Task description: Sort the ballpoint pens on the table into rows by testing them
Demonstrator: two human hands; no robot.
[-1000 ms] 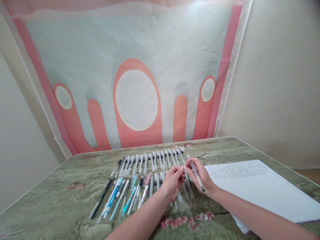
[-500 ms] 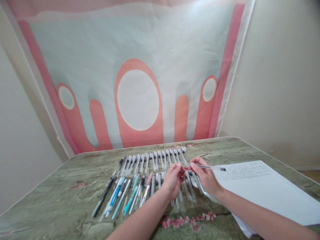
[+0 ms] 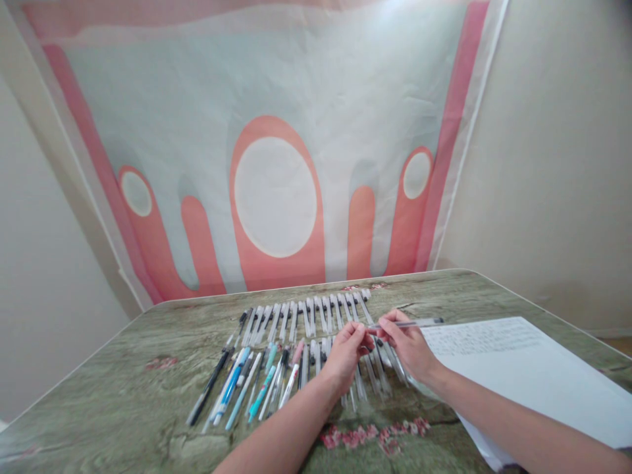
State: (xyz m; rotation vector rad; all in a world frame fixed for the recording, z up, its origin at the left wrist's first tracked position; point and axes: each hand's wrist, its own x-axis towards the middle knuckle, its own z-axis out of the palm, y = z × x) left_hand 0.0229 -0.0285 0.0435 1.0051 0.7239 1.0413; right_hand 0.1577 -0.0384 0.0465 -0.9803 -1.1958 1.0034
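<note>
A clear pen with a dark end point(image 3: 419, 322) is pinched in my right hand point(image 3: 407, 345), its dark end pointing right over the edge of the paper. My left hand point(image 3: 348, 352) meets the pen's other end with thumb and fingers pressed together, above the front row of pens. Several clear pens with black parts point(image 3: 309, 317) lie side by side in a back row. In the front row lie coloured pens, among them a blue and white one point(image 3: 232, 388) and a turquoise one point(image 3: 261, 395). More clear pens are partly hidden beneath both hands.
White paper sheets point(image 3: 533, 375) with handwriting near the top lie at the right of the wood-patterned table point(image 3: 123, 395). Pink flowers point(image 3: 365, 436) are printed near the front. A patterned cloth point(image 3: 276, 72) hangs behind the table.
The pen's dark end has tipped upward, so the pen is closer to level. Both hands stay together, and the view has shifted slightly.
</note>
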